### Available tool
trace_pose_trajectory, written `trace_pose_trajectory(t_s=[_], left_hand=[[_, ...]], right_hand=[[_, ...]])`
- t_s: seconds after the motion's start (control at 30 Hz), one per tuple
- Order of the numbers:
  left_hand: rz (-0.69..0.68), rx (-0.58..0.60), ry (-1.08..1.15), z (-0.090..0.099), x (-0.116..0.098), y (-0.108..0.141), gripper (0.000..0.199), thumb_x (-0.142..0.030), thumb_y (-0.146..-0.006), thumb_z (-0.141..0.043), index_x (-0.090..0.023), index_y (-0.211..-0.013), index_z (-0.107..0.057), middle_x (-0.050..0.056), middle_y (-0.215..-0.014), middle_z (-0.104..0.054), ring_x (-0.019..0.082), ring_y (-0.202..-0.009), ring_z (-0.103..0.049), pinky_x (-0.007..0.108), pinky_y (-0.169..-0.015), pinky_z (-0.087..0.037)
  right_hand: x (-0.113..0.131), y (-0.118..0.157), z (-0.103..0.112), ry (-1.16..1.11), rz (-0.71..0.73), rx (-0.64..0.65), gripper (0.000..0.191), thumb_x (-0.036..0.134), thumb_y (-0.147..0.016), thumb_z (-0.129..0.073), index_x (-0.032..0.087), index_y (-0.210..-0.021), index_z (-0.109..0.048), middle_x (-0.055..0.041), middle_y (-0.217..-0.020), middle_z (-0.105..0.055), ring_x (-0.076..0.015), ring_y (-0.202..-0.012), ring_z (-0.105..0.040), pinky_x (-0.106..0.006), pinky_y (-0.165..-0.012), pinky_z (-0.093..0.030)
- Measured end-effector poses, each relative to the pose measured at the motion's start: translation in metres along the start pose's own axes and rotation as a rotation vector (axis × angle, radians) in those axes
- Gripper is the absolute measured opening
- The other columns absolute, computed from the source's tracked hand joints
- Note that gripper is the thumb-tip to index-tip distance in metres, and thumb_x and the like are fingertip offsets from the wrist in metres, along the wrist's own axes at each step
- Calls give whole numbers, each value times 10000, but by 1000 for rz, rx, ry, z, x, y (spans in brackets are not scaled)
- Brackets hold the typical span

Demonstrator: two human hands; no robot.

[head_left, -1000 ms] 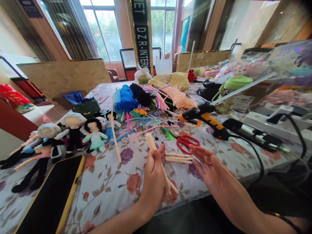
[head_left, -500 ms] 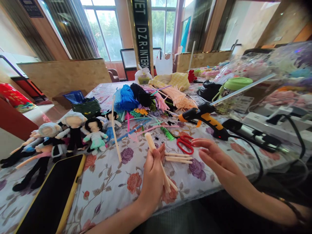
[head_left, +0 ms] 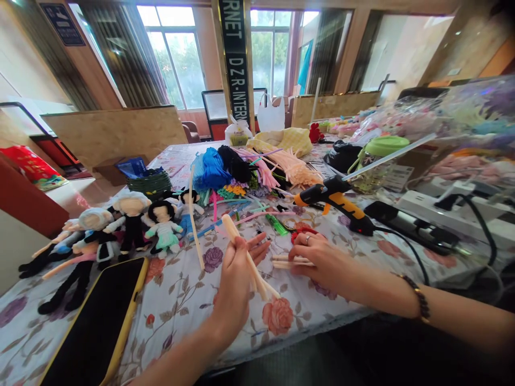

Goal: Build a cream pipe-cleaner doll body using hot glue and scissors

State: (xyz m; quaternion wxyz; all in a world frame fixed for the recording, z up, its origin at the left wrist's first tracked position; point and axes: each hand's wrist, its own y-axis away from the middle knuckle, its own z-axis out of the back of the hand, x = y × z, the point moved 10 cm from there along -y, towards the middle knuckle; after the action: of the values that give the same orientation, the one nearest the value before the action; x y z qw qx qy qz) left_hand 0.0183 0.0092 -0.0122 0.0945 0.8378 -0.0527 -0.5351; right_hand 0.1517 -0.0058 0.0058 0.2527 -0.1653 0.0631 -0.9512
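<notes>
The left hand [head_left: 235, 276] pinched a slender cream bundle [head_left: 230, 227], splayed below. Right of it, straight cream sticks [head_left: 282, 262] lay under the right hand [head_left: 328, 262] on the floral-covered desk [head_left: 177, 300], its grip unclear.

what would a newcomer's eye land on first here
Probably the bright blue pipe-cleaner bundle, just left of the picture's centre. Then the plush dolls clustered at the left, and the black-and-orange glue gun beyond the right hand. Closer in, the left hand holds a tilted cream bundle.
</notes>
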Motion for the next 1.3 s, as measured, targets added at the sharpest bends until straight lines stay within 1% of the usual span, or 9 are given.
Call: trace_pose_trajectory(t_s=[0.23,0.4,0.53,0.63,0.73,0.9,1.1,1.2,1.3], left_hand=[[-17,16,-117,3,-10,1,204,-307,-866,-453,-134,-822,-553,119,-874,-697,178,-624,-658,341,-650,-535],[-35,43,-132,3,-14,0,244,-326,-872,-439,-126,-796,-556,92,-803,-680,144,-527,-614,301,-560,-514],[-35,61,-113,2,-15,1,237,-332,-866,-455,-133,-776,-547,66,-773,-666,117,-491,-577,264,-511,-486],[-13,79,-131,2,-13,0,295,-387,-867,-456,-135,-748,-551,31,-626,-618,92,-441,-517,221,-466,-427],[12,97,-148,3,-10,-1,346,-398,-890,-409,-132,-718,-549,-10,-470,-504,76,-392,-439,198,-430,-361],[-6,144,-103,0,-7,-5,270,-346,-892,-416,-152,-714,-476,-3,-634,-577,34,-354,-359,189,-382,-294],[-11,191,-222,-3,2,-8,283,-397,-885,-422,-152,-753,-475,2,-666,-574,26,-353,-343,184,-374,-286],[18,200,-199,-5,3,-8,284,-397,-878,-441,-162,-719,-433,-21,-638,-526,16,-360,-321,165,-370,-252],[69,237,-131,-8,5,-9,309,-416,-866,-467,-177,-692,-378,-73,-546,-387,6,-357,-241,144,-369,-180]], right_hand=[[-10,-6,-15,2,-25,71,118,285,-834,-570,172,-803,-583,-49,-833,-560,-158,-783,-509,-260,-676,-385],[-11,-11,-7,30,-63,65,91,249,-807,-591,175,-756,-577,-31,-772,-595,-144,-721,-517,-245,-623,-347],[-6,-19,1,131,-117,60,175,292,-833,-561,175,-704,-574,-38,-695,-616,-151,-659,-529,-254,-581,-313],[-6,-25,10,225,-140,37,183,274,-851,-525,167,-718,-589,-70,-715,-636,-170,-671,-550,-266,-578,-301],[-8,-29,18,157,-127,13,205,242,-886,-431,167,-778,-588,-55,-664,-620,-141,-593,-521,-259,-544,-290],[-11,-30,18,-7,-68,68,294,246,-920,-322,165,-752,-548,-24,-627,-551,-113,-563,-454,-248,-546,-301],[-16,-27,4,-71,-62,245,215,340,-781,-582,171,-654,-548,26,-577,-484,-89,-524,-405,-222,-503,-285],[-20,-28,-4,-88,-76,272,132,298,-727,-621,170,-700,-605,16,-608,-532,-98,-554,-444,-219,-521,-307],[-23,-29,-10,-43,-83,269,102,233,-726,-578,166,-663,-622,1,-593,-560,-103,-548,-459,-226,-522,-306]])
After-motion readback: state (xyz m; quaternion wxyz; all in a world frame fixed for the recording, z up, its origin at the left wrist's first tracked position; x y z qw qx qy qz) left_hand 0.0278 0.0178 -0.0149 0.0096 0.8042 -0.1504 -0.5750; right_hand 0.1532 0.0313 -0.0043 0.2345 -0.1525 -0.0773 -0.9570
